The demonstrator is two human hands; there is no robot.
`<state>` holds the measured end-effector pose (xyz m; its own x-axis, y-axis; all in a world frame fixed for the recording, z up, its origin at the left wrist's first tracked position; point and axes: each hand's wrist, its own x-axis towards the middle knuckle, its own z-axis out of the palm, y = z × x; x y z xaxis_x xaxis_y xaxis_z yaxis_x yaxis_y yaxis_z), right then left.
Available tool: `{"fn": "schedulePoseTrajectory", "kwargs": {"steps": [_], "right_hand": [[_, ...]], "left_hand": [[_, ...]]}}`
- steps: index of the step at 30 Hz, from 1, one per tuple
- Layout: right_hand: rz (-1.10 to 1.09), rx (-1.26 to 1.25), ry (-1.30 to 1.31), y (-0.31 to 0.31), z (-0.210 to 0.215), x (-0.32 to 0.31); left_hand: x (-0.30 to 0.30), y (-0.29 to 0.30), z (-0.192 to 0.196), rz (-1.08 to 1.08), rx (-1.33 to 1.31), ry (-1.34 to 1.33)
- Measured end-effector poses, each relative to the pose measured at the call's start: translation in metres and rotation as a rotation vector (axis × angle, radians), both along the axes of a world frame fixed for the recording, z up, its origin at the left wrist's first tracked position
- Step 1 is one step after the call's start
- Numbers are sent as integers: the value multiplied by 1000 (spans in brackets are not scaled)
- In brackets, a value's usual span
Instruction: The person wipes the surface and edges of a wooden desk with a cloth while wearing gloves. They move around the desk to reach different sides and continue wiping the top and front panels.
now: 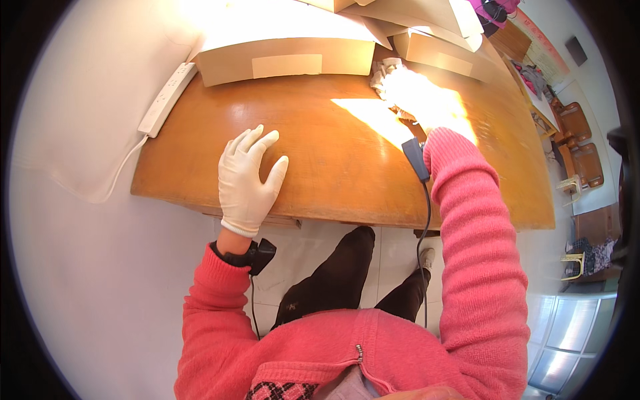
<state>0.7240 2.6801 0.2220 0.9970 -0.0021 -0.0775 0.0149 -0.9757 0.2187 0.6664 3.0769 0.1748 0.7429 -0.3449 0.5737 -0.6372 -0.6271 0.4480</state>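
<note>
My left hand (248, 179), in a thin off-white glove, hovers over or rests lightly on the near left part of the brown wooden table (313, 153). Its fingers are spread and hold nothing. Farther off on the right, my right hand (421, 100) lies in a patch of strong sunlight that washes out its fingers. A crumpled greyish cloth (385, 75) bunches out from beneath and beyond that hand, which appears closed on it. Dark corded devices sit at both wrists, one on the left (263, 256) and one on the right (415, 160).
An open cardboard box (230, 65) stands along the table's far side, with another box (433, 57) to its right. A white power strip (167, 100) lies along the left edge by the wall. Chairs (579, 140) stand far right.
</note>
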Motion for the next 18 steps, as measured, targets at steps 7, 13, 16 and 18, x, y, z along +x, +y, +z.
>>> {"fn": "schedulePoseTrajectory", "kwargs": {"steps": [7,13,16,18], "right_hand": [[-191,742,-267,-42,-39,47],[-222,821,-286,-35,-29,31],[-41,210,-33,-15,-5,19],[-51,-44,76,0,18,0]], "left_hand": [[2,-3,2,17,-10,8],[2,-2,-2,48,-8,-16],[3,-1,-2,44,-30,-7],[3,0,-3,44,-45,-3]]}}
